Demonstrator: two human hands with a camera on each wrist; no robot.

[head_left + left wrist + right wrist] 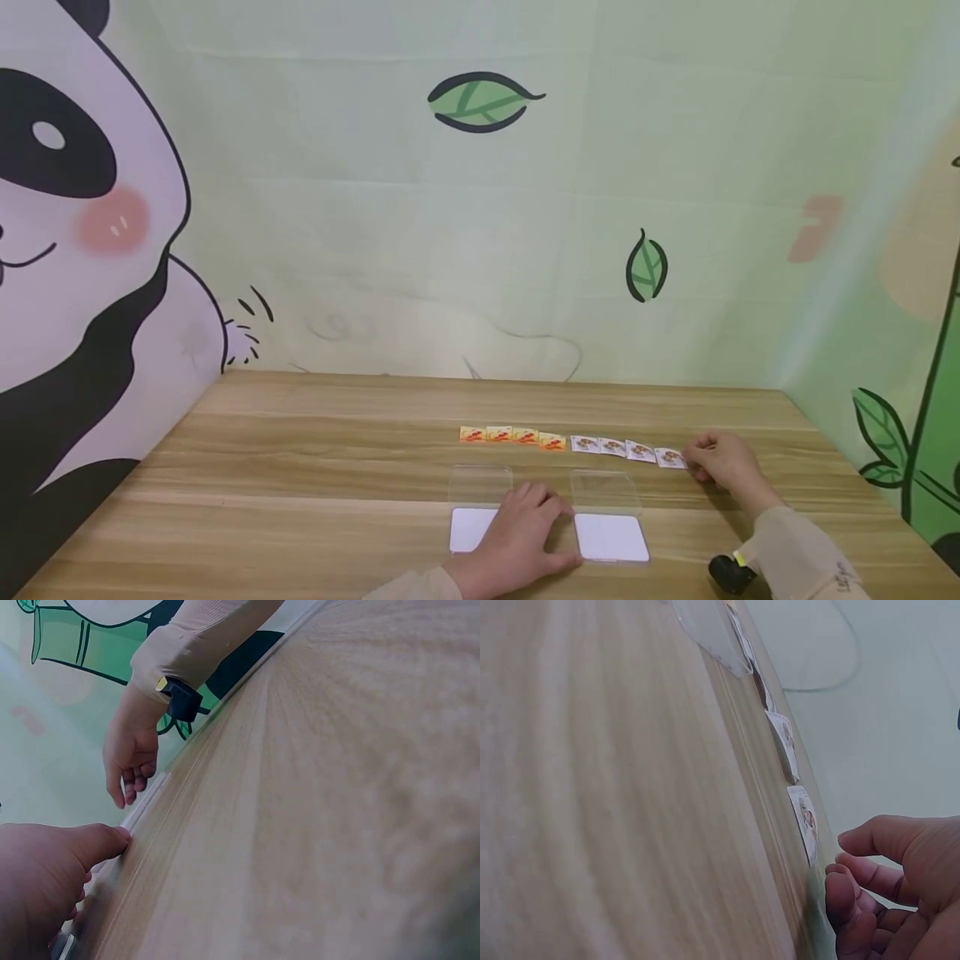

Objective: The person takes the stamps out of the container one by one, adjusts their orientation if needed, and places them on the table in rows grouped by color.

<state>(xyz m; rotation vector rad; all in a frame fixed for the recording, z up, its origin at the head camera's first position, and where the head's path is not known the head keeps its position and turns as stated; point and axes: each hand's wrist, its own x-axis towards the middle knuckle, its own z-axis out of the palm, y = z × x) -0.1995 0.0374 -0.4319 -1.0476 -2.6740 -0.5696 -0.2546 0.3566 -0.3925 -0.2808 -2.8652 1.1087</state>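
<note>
A row of small packets lies across the wooden table (300,467), several orange ones (513,436) on the left and several white ones (627,450) on the right. Nearer me lie two open clear cases with white bases, the left case (469,528) and the right case (611,537). My left hand (525,533) rests flat between them, covering part of the left case, with relaxed fingers (105,838). My right hand (720,462) sits just right of the last white packet (670,457) (806,817). Its fingers (855,841) are loosely curled beside the packet and hold nothing.
A panda and leaf backdrop (480,208) closes in the table at the back and both sides. A black wrist camera (731,573) sits on my right sleeve. Bare wood stretches to the left of the cases and behind the packet row.
</note>
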